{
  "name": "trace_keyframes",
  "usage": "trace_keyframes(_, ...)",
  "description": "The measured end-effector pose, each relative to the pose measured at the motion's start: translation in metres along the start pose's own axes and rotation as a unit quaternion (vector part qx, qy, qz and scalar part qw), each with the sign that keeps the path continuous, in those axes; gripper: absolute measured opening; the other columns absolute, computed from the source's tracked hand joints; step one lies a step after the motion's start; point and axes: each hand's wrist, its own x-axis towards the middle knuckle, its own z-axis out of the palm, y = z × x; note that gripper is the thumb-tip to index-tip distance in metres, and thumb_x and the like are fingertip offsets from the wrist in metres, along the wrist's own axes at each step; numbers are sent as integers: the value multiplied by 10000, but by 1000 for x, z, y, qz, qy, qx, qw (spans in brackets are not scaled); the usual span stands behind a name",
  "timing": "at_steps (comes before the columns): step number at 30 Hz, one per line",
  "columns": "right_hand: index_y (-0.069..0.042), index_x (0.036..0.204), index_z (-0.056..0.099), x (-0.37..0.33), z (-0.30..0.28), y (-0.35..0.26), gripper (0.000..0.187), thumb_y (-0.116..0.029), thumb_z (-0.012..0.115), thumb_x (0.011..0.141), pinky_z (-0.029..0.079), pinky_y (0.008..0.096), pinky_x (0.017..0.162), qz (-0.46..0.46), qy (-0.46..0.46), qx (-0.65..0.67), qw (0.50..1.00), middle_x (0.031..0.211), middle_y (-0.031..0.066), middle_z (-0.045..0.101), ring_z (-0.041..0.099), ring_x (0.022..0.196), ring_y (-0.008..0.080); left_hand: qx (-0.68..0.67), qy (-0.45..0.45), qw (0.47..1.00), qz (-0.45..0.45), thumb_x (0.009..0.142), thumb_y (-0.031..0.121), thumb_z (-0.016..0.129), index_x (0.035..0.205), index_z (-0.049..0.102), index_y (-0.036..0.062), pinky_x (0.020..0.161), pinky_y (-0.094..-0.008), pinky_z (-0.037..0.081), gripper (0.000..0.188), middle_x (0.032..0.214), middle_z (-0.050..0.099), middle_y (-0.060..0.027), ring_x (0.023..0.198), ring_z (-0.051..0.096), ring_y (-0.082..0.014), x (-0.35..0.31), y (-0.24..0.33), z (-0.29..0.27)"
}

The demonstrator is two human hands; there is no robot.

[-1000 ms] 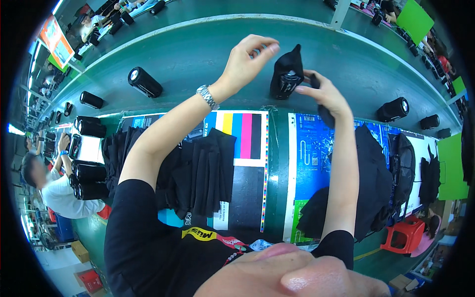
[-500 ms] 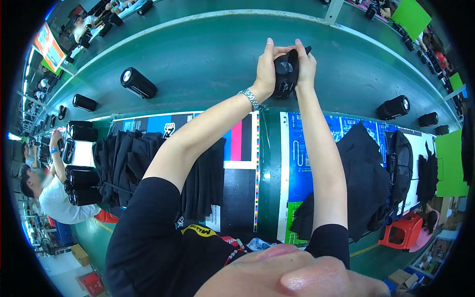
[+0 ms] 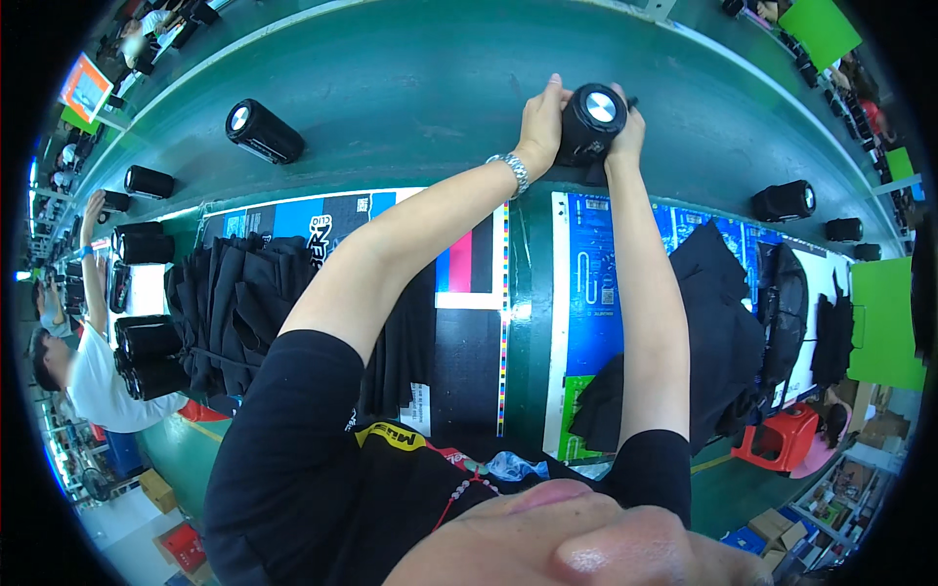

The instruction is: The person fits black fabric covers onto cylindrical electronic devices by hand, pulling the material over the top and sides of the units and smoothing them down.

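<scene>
Over the green belt, both of my arms reach out to a black cylindrical speaker (image 3: 584, 132) with a round silver end that faces up. My left hand (image 3: 540, 127) wraps its left side, a metal watch on that wrist. On the opposite side my right hand (image 3: 627, 142) grips the speaker, and a small dark tab or strap sticks out by its fingers. The far fingers of both hands are partly hidden behind the speaker.
More black speakers lie on the belt (image 3: 391, 117), one at left (image 3: 264, 132) and one at right (image 3: 785, 201). Nearer me, black cloth pouches are heaped left (image 3: 239, 313) and right (image 3: 718, 313) on printed boards. A co-worker (image 3: 107, 376) in white reaches forward at far left.
The speaker has turned in my hands, so its silver end now shows. Both hands shifted slightly right. The co-worker's arm at left stretched farther forward.
</scene>
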Motion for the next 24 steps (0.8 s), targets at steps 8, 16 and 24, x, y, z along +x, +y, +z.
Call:
trace_keyframes(8, 7, 1017, 609, -69, -74, -140, 633, -513, 248, 1000, 443, 282, 581, 9, -60, 253, 966, 968, 136, 639, 541, 768, 159, 173, -84, 980, 44, 976, 445, 449, 1062, 631, -9, 996, -304, 350, 497, 1058, 669, -85, 1082, 549, -155, -30, 120, -62)
trace_keyframes(16, 24, 1087, 613, -195, 32, -180, 735, -576, 202, 982, 369, 364, 985, 4, -330, 230, 916, 1172, 149, 614, 522, 1123, 242, 153, -266, 950, 49, 919, 263, 625, 1021, 661, -22, 746, -193, 436, 305, 891, 666, -26, 825, 565, -36, -148, 193, -85)
trace_keyframes(24, 15, 1013, 653, -280, 59, -154, 214, -155, 656, 884, 462, 225, 761, -18, -313, 116, 943, 951, 46, 654, 595, 873, 94, 316, -7, 883, 348, 1001, 266, 471, 1032, 653, 16, 814, -198, 402, 311, 949, 595, 50, 937, 512, -24, -169, 191, -174)
